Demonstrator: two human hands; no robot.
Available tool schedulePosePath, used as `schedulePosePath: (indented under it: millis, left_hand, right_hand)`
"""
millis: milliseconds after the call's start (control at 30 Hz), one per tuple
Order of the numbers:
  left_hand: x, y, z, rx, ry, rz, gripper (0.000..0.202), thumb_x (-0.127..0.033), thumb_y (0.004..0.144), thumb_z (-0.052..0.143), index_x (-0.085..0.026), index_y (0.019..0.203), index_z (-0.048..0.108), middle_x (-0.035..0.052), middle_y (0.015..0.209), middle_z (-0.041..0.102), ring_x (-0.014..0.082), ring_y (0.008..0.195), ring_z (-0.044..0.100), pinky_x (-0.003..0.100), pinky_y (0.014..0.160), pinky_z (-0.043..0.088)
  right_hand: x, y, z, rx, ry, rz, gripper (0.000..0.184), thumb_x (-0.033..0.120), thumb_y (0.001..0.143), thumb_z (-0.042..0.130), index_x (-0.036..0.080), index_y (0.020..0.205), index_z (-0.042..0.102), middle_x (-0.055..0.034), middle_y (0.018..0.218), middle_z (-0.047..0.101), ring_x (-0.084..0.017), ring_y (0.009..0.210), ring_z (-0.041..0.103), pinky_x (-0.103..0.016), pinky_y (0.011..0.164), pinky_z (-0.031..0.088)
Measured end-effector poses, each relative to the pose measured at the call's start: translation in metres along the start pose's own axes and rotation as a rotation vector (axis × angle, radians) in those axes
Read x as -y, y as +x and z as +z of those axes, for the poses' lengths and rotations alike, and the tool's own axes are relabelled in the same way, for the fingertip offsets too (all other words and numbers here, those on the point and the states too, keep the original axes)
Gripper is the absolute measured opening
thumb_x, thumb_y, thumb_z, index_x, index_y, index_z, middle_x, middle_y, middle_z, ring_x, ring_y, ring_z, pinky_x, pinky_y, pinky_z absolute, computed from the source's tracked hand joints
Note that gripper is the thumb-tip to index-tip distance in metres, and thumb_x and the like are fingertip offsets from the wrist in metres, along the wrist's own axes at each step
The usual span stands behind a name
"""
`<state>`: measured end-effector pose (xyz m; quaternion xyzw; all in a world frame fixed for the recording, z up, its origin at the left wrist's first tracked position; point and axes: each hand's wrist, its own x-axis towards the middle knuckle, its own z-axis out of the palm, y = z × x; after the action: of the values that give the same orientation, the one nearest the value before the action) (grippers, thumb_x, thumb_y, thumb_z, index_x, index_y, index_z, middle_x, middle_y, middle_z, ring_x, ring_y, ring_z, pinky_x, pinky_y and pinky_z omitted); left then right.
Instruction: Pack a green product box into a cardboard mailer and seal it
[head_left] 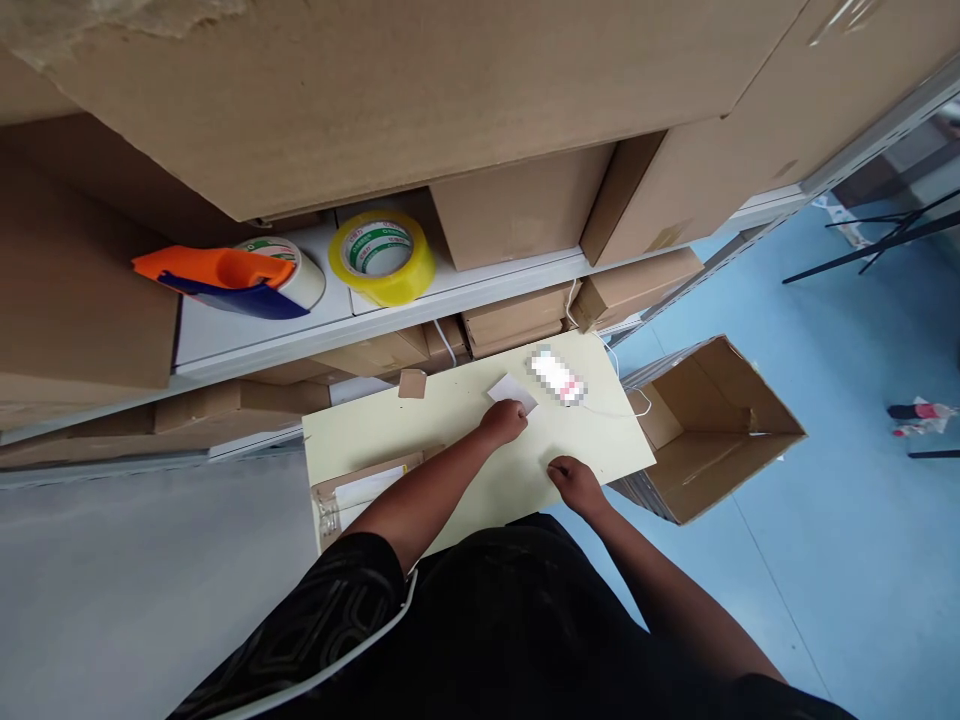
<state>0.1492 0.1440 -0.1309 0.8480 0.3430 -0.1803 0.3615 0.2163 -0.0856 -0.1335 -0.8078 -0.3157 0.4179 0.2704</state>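
My left hand (pixel 504 424) is closed over the near edge of a small white paper (pixel 513 392) on the pale tabletop (pixel 457 412). Whether its fingers grip the paper is hidden. To the right and closer to my body, my right hand (pixel 576 484) is held with its fingers curled together above the table's near edge; I cannot make out anything in it. Beyond both hands lies a blurred-out white and pink object (pixel 556 375), with a thin cord running off to its right.
An open cardboard box (pixel 720 430) stands right of the table. A cardboard tray (pixel 367 490) with white sheets and a small brown square (pixel 412 383) lie on the left. The shelf ahead bears yellow tape (pixel 416 275), an orange-and-blue tape dispenser (pixel 225 280) and large cartons (pixel 517 200).
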Motion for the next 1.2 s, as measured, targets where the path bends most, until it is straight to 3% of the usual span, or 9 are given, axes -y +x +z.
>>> schedulePosePath:
  millis: [133, 333, 433, 600, 733, 933, 1067, 1200]
  left_hand:
    - [0.01, -0.004, -0.014, -0.06, -0.085, -0.046, 0.021, -0.032, 0.094, 0.055, -0.02, 0.092, 0.073, 0.0056, 0.095, 0.077, 0.0203, 0.085, 0.068, 0.028, 0.069, 0.045]
    - [0.046, -0.018, -0.06, -0.332, -0.212, -0.146, 0.021, -0.037, 0.09, 0.061, -0.021, 0.08, 0.069, 0.0018, 0.085, 0.075, 0.0183, 0.082, 0.064, 0.026, 0.069, 0.042]
    - [0.067, -0.02, -0.072, -0.374, -0.25, -0.203, 0.024, -0.039, 0.09, 0.061, -0.021, 0.076, 0.067, 0.0006, 0.081, 0.073, 0.0171, 0.078, 0.063, 0.026, 0.068, 0.041]
    - [0.083, -0.019, -0.068, -0.327, -0.22, -0.293, 0.026, -0.039, 0.093, 0.057, -0.021, 0.08, 0.068, 0.0034, 0.086, 0.075, 0.0192, 0.082, 0.065, 0.027, 0.069, 0.043]
    - [0.087, -0.014, -0.072, -0.279, -0.111, -0.339, 0.024, -0.037, 0.093, 0.056, -0.02, 0.088, 0.073, 0.009, 0.101, 0.077, 0.0245, 0.095, 0.068, 0.03, 0.075, 0.047]
    - [0.107, -0.017, -0.104, -0.267, 0.028, -0.469, 0.021, -0.026, 0.087, 0.057, -0.017, 0.096, 0.074, 0.0165, 0.11, 0.075, 0.0299, 0.104, 0.069, 0.034, 0.082, 0.05]
    - [0.118, -0.053, -0.122, -0.408, 0.004, -0.454, 0.021, -0.031, 0.092, 0.054, -0.02, 0.089, 0.071, 0.0122, 0.1, 0.076, 0.0276, 0.097, 0.069, 0.033, 0.079, 0.049]
    - [0.109, -0.111, -0.129, -0.595, -0.266, -0.371, 0.031, -0.043, 0.094, 0.052, -0.022, 0.074, 0.062, 0.0022, 0.072, 0.068, 0.0198, 0.076, 0.064, 0.028, 0.069, 0.044]
  right_hand:
    - [0.011, 0.013, -0.005, -0.026, -0.104, -0.031, 0.024, 0.034, 0.094, 0.052, 0.022, 0.092, 0.073, -0.0057, 0.096, 0.072, -0.022, 0.087, 0.067, -0.032, 0.078, 0.049]
    - [0.047, 0.068, 0.001, -0.127, -0.343, -0.209, 0.031, 0.028, 0.099, 0.051, 0.016, 0.119, 0.071, -0.0128, 0.124, 0.066, -0.027, 0.117, 0.059, -0.037, 0.098, 0.049]
    - [0.074, 0.108, 0.013, -0.079, -0.445, -0.222, 0.041, 0.027, 0.099, 0.049, 0.016, 0.136, 0.061, -0.0152, 0.134, 0.06, -0.029, 0.124, 0.054, -0.038, 0.097, 0.049]
    - [0.101, 0.152, 0.031, -0.024, -0.513, -0.113, 0.068, 0.032, 0.095, 0.052, 0.013, 0.159, 0.034, -0.0186, 0.133, 0.058, -0.032, 0.116, 0.056, -0.039, 0.086, 0.051]
    - [0.1, 0.159, 0.037, -0.041, -0.548, -0.102, 0.075, 0.033, 0.093, 0.054, 0.013, 0.161, 0.029, -0.019, 0.13, 0.058, -0.032, 0.114, 0.056, -0.039, 0.085, 0.049]
    - [0.089, 0.161, 0.042, -0.067, -0.574, -0.141, 0.075, 0.034, 0.093, 0.052, 0.012, 0.16, 0.03, -0.0195, 0.13, 0.058, -0.032, 0.113, 0.055, -0.041, 0.089, 0.048]
    - [0.088, 0.162, 0.04, -0.076, -0.536, -0.133, 0.077, 0.033, 0.091, 0.055, 0.012, 0.161, 0.029, -0.0199, 0.13, 0.058, -0.032, 0.114, 0.055, -0.041, 0.091, 0.048]
    - [0.107, 0.138, 0.038, -0.116, -0.49, -0.199, 0.084, 0.038, 0.092, 0.058, 0.009, 0.163, 0.022, -0.0223, 0.136, 0.056, -0.035, 0.12, 0.055, -0.046, 0.097, 0.048]
